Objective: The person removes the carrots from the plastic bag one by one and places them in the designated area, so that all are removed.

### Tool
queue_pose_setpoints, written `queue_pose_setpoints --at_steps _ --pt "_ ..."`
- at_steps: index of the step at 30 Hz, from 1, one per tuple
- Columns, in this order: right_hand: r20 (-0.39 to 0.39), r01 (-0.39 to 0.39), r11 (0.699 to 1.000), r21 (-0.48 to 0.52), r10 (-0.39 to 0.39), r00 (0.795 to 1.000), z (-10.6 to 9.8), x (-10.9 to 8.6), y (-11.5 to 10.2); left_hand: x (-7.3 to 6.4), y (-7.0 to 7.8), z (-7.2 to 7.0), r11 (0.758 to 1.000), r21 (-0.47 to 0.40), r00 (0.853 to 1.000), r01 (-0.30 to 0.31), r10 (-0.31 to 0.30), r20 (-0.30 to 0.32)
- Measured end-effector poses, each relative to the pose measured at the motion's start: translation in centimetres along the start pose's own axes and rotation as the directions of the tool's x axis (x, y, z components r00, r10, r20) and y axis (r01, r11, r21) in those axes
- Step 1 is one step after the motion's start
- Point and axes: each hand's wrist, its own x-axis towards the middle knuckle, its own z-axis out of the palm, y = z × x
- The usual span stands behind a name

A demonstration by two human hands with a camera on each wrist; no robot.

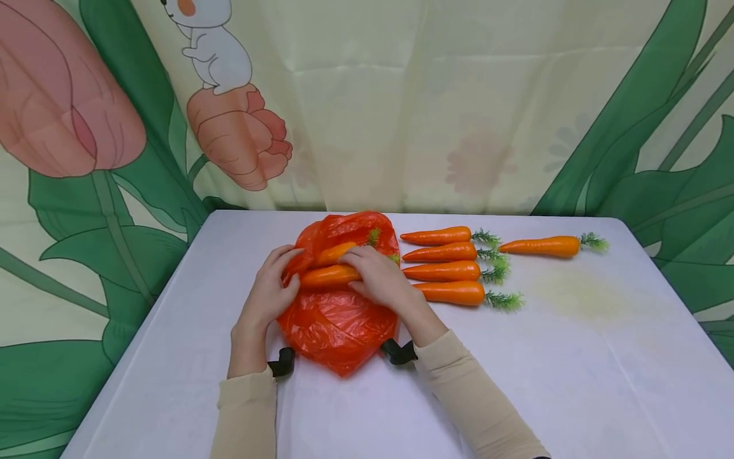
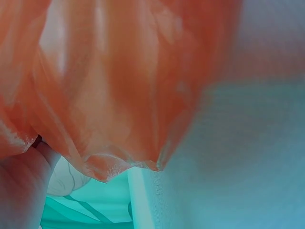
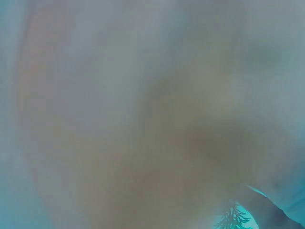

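Note:
A crinkled red plastic bag (image 1: 344, 325) lies on the table in the head view, its mouth gathered around two orange toy carrots. My left hand (image 1: 266, 287) grips the bag's left edge, with the thumb beside the tip of the lower carrot (image 1: 327, 278). Over the carrots' leafy ends, my right hand (image 1: 378, 277) curls its fingers round the lower carrot. The upper carrot (image 1: 334, 254) lies just behind, partly under those fingers. In the left wrist view the bag (image 2: 124, 90) hangs close to the lens, with part of the left hand (image 2: 24, 186) at lower left. Blur fills most of the right wrist view.
Right of the bag, several carrots (image 1: 444, 271) lie in a stacked row, green tops pointing right. A single carrot (image 1: 541, 247) lies farther right. The white-covered table (image 1: 573, 382) ends at a printed curtain (image 1: 401, 127) behind. Black wrist mounts (image 1: 399, 352) sit beneath both wrists.

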Motion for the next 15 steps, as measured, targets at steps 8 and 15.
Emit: queue_pose_setpoints --at_steps 8,15 --pt "-0.008 -0.015 1.0 -0.013 0.015 1.0 -2.0 -0.8 0.8 -0.1 0.1 0.1 1.0 0.005 1.0 0.016 -0.016 0.003" --pt "-0.025 -0.053 0.999 0.011 0.053 0.998 -3.8 -1.9 1.4 -0.1 0.1 0.1 1.0 0.0 1.0 0.02 -0.02 -0.004"
